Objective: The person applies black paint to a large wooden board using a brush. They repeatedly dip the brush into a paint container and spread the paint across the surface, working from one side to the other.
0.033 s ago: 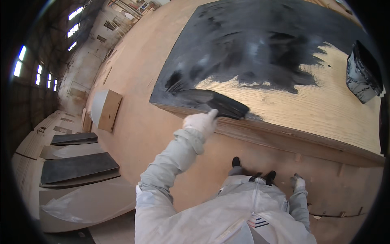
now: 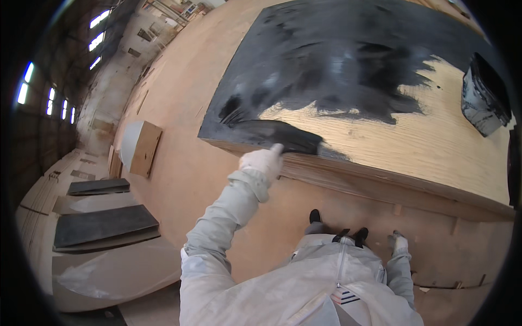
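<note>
With the left hand [image 2: 262, 161] clenched on a wide black brush [image 2: 296, 142], painting the plywood board [image 2: 413, 146] is about half done; bare wood remains toward three o'clock, while the right hand [image 2: 398, 242] hangs empty.

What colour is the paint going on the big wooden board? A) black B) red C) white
A: the left hand holds a wide brush at the board's near edge, and the painted part is black while the rest is bare wood.
</note>
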Available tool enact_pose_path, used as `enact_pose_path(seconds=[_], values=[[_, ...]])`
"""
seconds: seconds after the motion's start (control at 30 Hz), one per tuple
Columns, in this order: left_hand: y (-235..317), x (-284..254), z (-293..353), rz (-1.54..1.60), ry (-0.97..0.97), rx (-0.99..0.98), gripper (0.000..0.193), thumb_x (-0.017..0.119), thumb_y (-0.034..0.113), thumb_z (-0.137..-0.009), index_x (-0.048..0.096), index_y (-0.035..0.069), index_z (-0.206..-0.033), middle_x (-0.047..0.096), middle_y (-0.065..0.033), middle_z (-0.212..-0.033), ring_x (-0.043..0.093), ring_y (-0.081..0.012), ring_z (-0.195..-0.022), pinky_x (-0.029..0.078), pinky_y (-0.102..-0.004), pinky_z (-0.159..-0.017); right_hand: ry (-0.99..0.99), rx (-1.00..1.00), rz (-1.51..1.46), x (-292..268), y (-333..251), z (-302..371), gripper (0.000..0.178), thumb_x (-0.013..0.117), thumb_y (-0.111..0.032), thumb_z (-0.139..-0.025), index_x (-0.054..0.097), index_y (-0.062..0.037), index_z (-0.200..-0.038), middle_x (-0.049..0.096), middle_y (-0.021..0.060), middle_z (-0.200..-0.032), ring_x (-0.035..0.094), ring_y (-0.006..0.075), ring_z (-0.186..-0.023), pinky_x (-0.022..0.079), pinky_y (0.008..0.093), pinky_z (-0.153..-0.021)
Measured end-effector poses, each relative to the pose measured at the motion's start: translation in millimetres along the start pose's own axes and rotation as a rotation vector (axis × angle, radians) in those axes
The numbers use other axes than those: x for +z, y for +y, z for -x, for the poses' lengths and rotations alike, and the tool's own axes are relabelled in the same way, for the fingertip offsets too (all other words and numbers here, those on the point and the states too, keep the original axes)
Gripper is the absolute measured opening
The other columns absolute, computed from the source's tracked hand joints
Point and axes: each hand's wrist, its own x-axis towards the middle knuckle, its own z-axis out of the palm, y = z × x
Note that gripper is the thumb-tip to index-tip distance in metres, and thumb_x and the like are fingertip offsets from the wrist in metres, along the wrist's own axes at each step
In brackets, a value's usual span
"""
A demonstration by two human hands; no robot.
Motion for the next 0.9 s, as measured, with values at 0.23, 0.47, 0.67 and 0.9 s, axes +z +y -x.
enact_pose_path(seconds=[0.23,0.47,0.67,0.9], values=[[61,1,23,0.058,-0.039,0.067,0.039,0.053,0.036,-0.105,0.062,0.017,-0.138,0.079,-0.016,-0.107,0.076,-0.0377,-0.103,0.059,-0.0524,-0.089,0.08,-0.061,0.016,14,-18,44,0.036,0.066,-0.043,-0.099,0.07,-0.0132,-0.12,0.074,0.0086,-0.105,0.068,0.024,-0.088,0.054,0.0402,-0.07],[-67,2,-69,0.117,0.187,-0.216,0.04,0.06,0.038,-0.102,0.071,0.019,-0.136,0.074,-0.012,-0.132,0.069,-0.0347,-0.124,0.054,-0.0451,-0.107,0.082,-0.041,0.005,-13,-35,73,0.032,0.066,-0.038,-0.1,0.071,-0.0113,-0.118,0.073,0.0074,-0.1,0.067,0.0229,-0.08,0.053,0.0382,-0.067],[-23,-26,-55,-0.074,0.071,0.058,0.044,0.06,0.038,-0.102,0.068,0.024,-0.143,0.075,-0.0123,-0.13,0.07,-0.0336,-0.123,0.055,-0.0449,-0.105,0.187,-0.094,-0.077,-59,-26,89,0.026,0.066,-0.035,-0.101,0.072,-0.0122,-0.112,0.07,0.0054,-0.083,0.065,0.0232,-0.065,0.05,0.0406,-0.056],[-43,-28,-85,-0.077,0.15,0.088,0.041,0.066,0.039,-0.101,0.073,0.022,-0.137,0.077,-0.0106,-0.124,0.072,-0.0326,-0.12,0.056,-0.0434,-0.103,0.085,-0.058,-0.312,-87,8,61,0.016,0.063,-0.033,-0.101,0.064,-0.0175,-0.099,0.056,0.0028,-0.071,0.057,0.0216,-0.06,0.045,0.0427,-0.051]])
